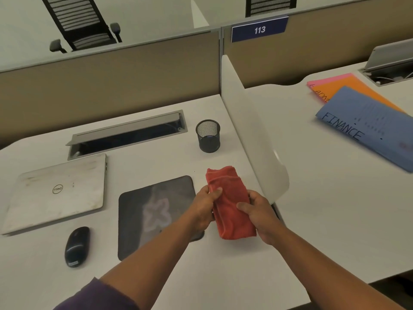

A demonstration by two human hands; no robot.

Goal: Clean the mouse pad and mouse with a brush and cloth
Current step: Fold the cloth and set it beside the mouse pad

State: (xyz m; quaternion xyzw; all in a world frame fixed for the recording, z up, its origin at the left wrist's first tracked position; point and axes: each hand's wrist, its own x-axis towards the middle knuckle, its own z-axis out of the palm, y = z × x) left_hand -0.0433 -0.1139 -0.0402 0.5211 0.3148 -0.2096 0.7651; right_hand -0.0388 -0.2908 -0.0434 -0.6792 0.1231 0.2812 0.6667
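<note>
Right of the dark rectangular mouse pad (156, 211), left hand (204, 209) and right hand (260, 217) pinch the folded red cloth (230, 204), fingers closed on its sides; black oval mouse (77, 246) lies far left.

On the blue sign (259, 29) fixed to the partition ahead of me I read the number "113" in white. The closed silver laptop (58, 191) at my left carries the round "DELL" logo on its lid, turned away from me so it reads upside down. On the neighbouring desk, the blue folder (368, 128) has "FINANCE" handwritten along its near edge; the small print higher on it is too blurred to read. The orange folder (348, 88) under it shows the letters "ADM", the rest covered.
</note>
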